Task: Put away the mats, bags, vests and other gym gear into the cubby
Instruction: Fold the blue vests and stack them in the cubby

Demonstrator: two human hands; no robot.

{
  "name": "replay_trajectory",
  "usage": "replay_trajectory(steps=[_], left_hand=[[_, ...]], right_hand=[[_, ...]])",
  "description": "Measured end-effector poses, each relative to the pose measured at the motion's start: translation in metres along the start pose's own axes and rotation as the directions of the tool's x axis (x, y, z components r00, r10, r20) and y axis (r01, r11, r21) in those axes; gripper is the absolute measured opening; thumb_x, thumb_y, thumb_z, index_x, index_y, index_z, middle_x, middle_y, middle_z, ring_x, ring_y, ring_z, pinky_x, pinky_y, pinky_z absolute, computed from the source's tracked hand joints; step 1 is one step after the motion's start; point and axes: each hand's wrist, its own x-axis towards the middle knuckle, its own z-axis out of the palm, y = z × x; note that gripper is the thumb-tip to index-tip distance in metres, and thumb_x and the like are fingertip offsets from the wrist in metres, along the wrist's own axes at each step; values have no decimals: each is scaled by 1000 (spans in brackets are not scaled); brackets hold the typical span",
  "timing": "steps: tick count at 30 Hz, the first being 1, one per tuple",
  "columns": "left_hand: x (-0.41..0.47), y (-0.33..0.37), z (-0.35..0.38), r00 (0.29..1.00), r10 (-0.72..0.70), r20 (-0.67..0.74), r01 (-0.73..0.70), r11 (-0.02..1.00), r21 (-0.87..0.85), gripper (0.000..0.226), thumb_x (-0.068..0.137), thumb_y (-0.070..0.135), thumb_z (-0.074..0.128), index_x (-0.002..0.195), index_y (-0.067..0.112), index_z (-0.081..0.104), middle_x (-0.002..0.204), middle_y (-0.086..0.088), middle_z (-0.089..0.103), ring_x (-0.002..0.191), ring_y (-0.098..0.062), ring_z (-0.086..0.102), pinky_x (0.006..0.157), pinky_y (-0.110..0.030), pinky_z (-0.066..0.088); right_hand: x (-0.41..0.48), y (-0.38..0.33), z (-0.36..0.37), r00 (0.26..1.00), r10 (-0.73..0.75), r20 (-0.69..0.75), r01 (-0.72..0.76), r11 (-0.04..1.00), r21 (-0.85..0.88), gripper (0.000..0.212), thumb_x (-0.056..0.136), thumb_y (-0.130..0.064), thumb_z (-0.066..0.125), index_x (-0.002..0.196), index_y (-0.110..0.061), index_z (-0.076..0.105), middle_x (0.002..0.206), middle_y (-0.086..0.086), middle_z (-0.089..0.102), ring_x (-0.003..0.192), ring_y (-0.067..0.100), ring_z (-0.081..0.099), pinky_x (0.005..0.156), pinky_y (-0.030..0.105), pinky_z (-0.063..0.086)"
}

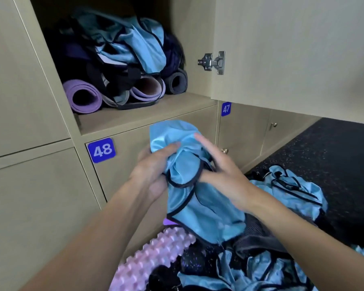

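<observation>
The blue vest (185, 185), trimmed in dark binding, hung bunched between both hands in front of the closed locker door marked 48 (101, 150), just below the open cubby (147, 114) and not yet inside it. The left hand (153, 171) gripped the gathered cloth near its top, fingers curled into the folds. The right hand (221, 171) lay against the other side of the vest with its upper fingers held out fairly straight. That hand was blurred, so I could not tell whether its lower fingers pinched the hem or only touched it.

Above, the cubby already held gear. A rolled purple mat (82, 97) lay at the left of the shelf and a rolled grey mat (176, 81) at the right, with another purple roll (147, 89) between them. More blue cloth and dark straps (135, 43) were heaped on top. The cubby's door (292, 49) stood swung open to the right, its metal hinge (212, 62) showing. Beneath it, a locker carried the number 47 (226, 109).

Below the hands, a pink knobbed foam roller (151, 257) lay by the locker fronts. Beside it, further blue vests (290, 192) sat in a loose pile on the dark speckled floor (334, 154).
</observation>
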Motion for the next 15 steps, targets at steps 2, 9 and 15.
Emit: replay_trajectory(steps=[2, 9, 15], left_hand=[[-2, 10, 1, 994, 106, -4, -106, 994, -37, 28, 90, 4, 67, 118, 1, 66, 105, -15, 75, 92, -30, 74, 80, -46, 61], [-3, 27, 11, 972, 207, 115, -217, 972, 88, 29, 90, 6, 68, 120, 5, 64, 110, -14, 74, 98, -31, 73, 81, -44, 61], [1, 23, 6, 923, 333, 190, -384, 816, 431, 55, 83, 4, 76, 130, 17, 51, 107, -5, 73, 94, -22, 73, 81, -43, 60]], right_hand=[[-4, 0, -4, 978, 141, -156, -89, 950, 300, 73, 86, -20, 68, 142, -50, 34, 149, -21, 40, 132, -2, 42, 109, 35, 39], [-5, 17, 16, 865, 365, 344, -463, 317, 828, 66, 81, -76, 50, 116, -24, 72, 130, 18, 63, 123, 45, 56, 105, 71, 33], [18, -17, 13, 941, 330, 79, -248, 511, 823, 61, 86, -58, 58, 135, -21, 57, 130, 8, 65, 117, 26, 64, 95, 43, 53]])
